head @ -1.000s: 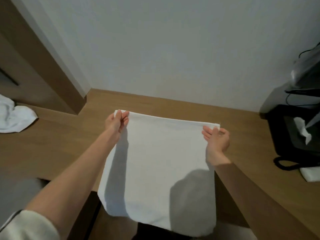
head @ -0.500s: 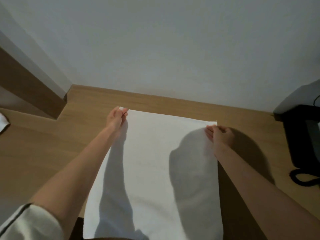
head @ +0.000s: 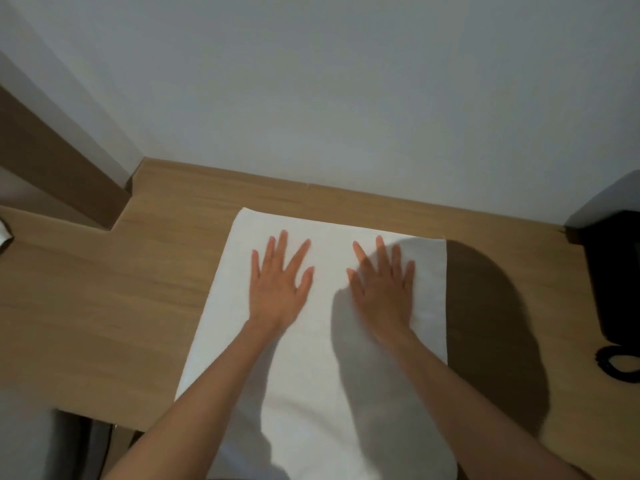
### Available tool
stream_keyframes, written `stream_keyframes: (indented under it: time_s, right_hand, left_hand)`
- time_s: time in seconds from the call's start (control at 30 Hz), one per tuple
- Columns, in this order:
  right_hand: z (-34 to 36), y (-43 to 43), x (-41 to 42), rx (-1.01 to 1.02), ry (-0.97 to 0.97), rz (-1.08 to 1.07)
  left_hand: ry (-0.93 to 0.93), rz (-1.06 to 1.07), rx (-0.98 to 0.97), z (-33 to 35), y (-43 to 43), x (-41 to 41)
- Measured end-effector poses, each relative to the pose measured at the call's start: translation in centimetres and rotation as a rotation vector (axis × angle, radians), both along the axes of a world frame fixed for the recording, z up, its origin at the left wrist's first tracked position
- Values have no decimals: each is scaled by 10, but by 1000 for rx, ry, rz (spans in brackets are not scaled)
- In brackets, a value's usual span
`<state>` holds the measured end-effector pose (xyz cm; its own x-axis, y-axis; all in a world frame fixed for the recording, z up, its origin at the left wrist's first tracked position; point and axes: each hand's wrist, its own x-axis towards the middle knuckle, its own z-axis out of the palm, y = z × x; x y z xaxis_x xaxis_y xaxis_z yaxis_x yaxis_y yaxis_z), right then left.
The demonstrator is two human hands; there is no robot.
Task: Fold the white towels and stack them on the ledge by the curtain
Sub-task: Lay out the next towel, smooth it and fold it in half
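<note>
A white towel (head: pixel 325 348) lies spread flat on the wooden desk (head: pixel 104 306), its far edge near the wall and its near end hanging over the desk's front edge. My left hand (head: pixel 280 282) rests palm down on the towel's far half, fingers straight and spread. My right hand (head: pixel 384 289) lies flat beside it on the right, fingers also straight. Both hands press on the cloth and hold nothing.
A white wall runs behind the desk. A brown wooden panel (head: pixel 59 174) juts in at the left. A black device (head: pixel 613 271) with a coiled cord (head: pixel 620 365) stands at the right edge. A scrap of white cloth (head: pixel 4 233) shows at the far left.
Both hands let go of the towel's far corners and moved inward, now lying flat on the cloth. The towel has come to rest on the desk.
</note>
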<state>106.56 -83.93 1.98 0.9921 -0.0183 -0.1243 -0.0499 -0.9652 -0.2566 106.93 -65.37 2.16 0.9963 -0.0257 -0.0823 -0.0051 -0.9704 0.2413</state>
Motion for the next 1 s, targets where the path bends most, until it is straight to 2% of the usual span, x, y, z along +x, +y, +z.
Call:
stream_keyframes:
  time_s: [0.17,0.33,0.57,0.7,0.83,1.0]
  right_hand:
    - [-2,-45,6,-93,-17,-134]
    - [8,-40,7,-89,88,-147]
    - [19,25,-62,40,75,-21]
    - [4,32,-107,-25,95,7]
    - [-1,-5,-115,-68,12,60]
    - [4,-41,-121,-120,51,-101]
  left_hand:
    - [-7,128,41,-7,50,16]
    - [0,221,22,0,44,13]
    - [-11,42,-163,15,-20,-70]
    - [18,-35,-9,3,-14,-99]
    - [-10,14,42,-3,26,-100]
    - [29,60,37,-2,68,-105]
